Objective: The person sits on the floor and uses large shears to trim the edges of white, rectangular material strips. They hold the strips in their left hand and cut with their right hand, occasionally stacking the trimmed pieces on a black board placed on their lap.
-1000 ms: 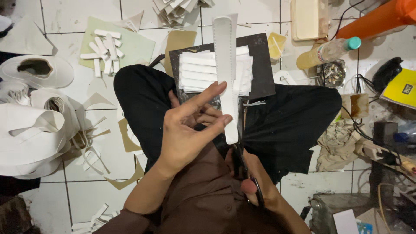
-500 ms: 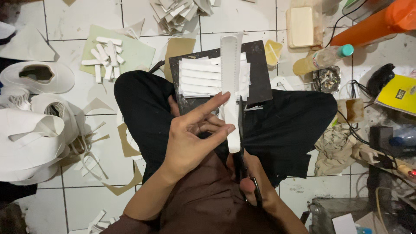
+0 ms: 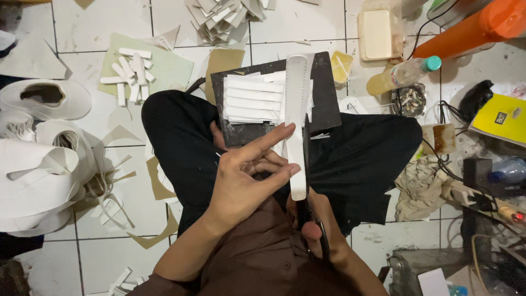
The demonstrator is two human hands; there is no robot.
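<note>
White foam strip (image 3: pixel 296 120), pinched by the left hand (image 3: pixel 246 181), has slid further over the black board (image 3: pixel 323 98); right hand (image 3: pixel 320 233) keeps gripping the scissors (image 3: pixel 308 181).

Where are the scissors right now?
In the head view, the scissors sit low and just right of centre, held in the right hand over the lap, blades pointing up along the right edge of the long white strip that the left hand pinches.

White tiled floor (image 3: pixel 307 27) with grey grout, littered all over. Paper rolls (image 3: pixel 38 164) at left, a scrap pile (image 3: pixel 224 16) far centre, an orange cylinder (image 3: pixel 471 30) far right, a yellow book (image 3: pixel 501 118) and cables (image 3: pixel 455 181) at right
</note>
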